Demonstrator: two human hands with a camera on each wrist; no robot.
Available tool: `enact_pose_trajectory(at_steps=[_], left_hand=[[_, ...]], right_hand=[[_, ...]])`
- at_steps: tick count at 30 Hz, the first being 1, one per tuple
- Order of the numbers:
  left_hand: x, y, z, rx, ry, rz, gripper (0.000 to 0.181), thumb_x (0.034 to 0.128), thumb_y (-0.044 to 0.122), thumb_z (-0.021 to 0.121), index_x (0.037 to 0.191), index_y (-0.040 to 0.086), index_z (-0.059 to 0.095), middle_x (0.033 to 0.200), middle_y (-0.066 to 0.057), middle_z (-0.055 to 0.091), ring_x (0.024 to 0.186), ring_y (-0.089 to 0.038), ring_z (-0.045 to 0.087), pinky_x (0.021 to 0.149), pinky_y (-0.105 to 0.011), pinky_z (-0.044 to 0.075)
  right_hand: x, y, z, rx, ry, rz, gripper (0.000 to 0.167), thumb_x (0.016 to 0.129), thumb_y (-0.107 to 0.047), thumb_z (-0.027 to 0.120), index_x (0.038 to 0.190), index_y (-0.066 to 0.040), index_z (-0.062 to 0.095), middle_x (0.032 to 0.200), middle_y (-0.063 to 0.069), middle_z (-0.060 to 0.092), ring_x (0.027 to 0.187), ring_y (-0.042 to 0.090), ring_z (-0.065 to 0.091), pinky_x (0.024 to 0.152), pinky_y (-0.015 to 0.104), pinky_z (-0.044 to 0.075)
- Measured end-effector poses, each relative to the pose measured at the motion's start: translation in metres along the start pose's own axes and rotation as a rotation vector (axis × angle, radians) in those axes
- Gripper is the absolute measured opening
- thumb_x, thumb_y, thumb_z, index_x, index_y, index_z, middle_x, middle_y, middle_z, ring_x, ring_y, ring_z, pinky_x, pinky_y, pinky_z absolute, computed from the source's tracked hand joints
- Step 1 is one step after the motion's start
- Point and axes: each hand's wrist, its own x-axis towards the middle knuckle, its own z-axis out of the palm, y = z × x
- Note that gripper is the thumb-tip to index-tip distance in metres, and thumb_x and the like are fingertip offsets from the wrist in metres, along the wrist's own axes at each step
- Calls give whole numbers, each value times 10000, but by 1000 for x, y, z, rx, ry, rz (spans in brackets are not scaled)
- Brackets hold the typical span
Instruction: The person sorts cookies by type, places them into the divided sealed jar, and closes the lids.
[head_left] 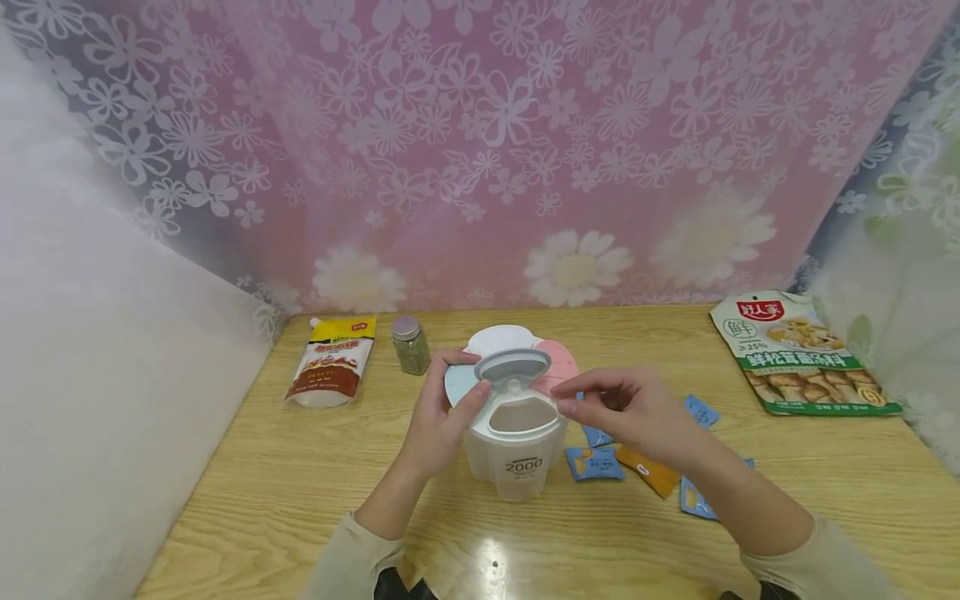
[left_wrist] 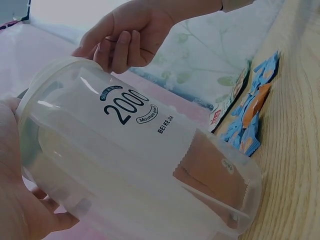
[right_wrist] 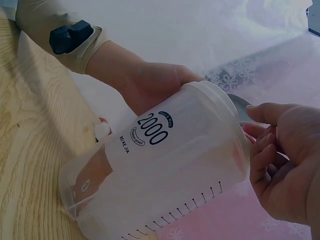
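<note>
Head: translucent canister [head_left: 521, 473] stands on the desk [head_left: 300, 500], grey lid [head_left: 516, 367] raised. Left hand [head_left: 438, 421] grips the canister top, thumb over the edge. Right hand [head_left: 641, 408] at the opening, thumb and forefinger close together — cannot tell if they pinch anything. Blue packets [head_left: 595, 465] lie nearby. Left wrist: brown packet [left_wrist: 212, 175] inside the canister, at the bottom. Right wrist: right hand's other fingers loosely curled, left hand on canister's far side

The storage canister [head_left: 519, 485] is smooth, translucent plastic, its grey flip lid [head_left: 513, 364] opaque plastic. Wood grain covers the tabletop [head_left: 300, 500] (glossy enough to glare). The blue sachets [head_left: 595, 464] look like crinkled plastic film.
</note>
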Motion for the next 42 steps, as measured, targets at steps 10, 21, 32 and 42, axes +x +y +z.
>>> enact_pose_trajectory(at_steps=[10,21,32,42], left_hand=[[2,-4,-2,3,5,22,358,974,95,577,1271,-17,412,1236,-172,516,1044,-120,585,833,-243,546],[5,-4,-4,18,5,37,358,971,102,582,1265,-16,416,1245,-202,508,1047,-121,581,832,-254,548],[2,-5,-2,6,12,39,357,969,110,589,1259,-13,422,1273,-184,491,1056,-117,576,836,-240,542],[1,-4,-1,34,14,51,352,968,119,590,1257,-5,432,1284,-200,501,1068,-115,580,856,-237,535]], right_hand=[[-12,9,-14,51,59,19,192,955,-66,656,1134,-41,721,723,-76,570,575,187,403,497,311,407],[-37,38,-31,19,33,60,285,959,-31,634,1239,17,663,695,-78,467,560,231,379,604,320,481],[-61,71,-44,-59,80,160,319,950,-92,668,1247,25,651,666,-76,463,504,228,317,456,330,380],[-82,103,-52,-55,69,223,378,956,-92,660,1283,86,598,673,-87,453,487,246,308,440,340,378]])
